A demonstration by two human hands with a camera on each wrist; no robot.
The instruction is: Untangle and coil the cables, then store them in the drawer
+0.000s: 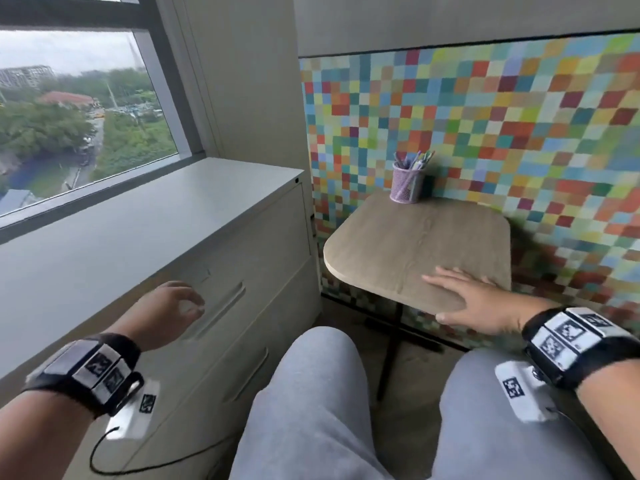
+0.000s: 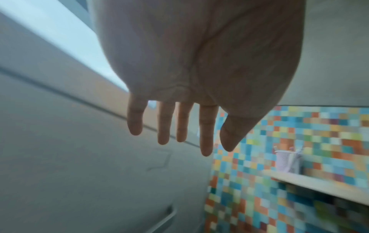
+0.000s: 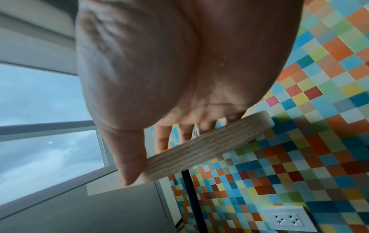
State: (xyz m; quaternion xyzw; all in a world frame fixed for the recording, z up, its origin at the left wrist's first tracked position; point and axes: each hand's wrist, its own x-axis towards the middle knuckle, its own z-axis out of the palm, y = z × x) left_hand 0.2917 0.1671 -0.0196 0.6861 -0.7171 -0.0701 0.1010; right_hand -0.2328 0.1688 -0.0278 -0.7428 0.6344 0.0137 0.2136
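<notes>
No loose cables show in any view. A cream cabinet (image 1: pixel 138 220) stands under the window, and both of its drawers are closed. My left hand (image 1: pixel 173 306) hovers just in front of the upper drawer's recessed handle (image 1: pixel 221 310) and holds nothing. In the left wrist view its fingers (image 2: pixel 165 126) are straight and spread before the drawer front (image 2: pixel 79 157). My right hand (image 1: pixel 467 296) lies flat on the near edge of a small wooden table (image 1: pixel 415 237). The right wrist view shows its thumb (image 3: pixel 129 157) against the table's edge (image 3: pixel 199 148).
A lilac mesh pen cup (image 1: pixel 407 185) stands at the table's far side, against the coloured-squares wall. The lower drawer handle (image 1: pixel 247 375) is beside my knees. A thin black lead (image 1: pixel 104 459) hangs from the left wrist device. There is a wall socket (image 3: pixel 285 219) below the table.
</notes>
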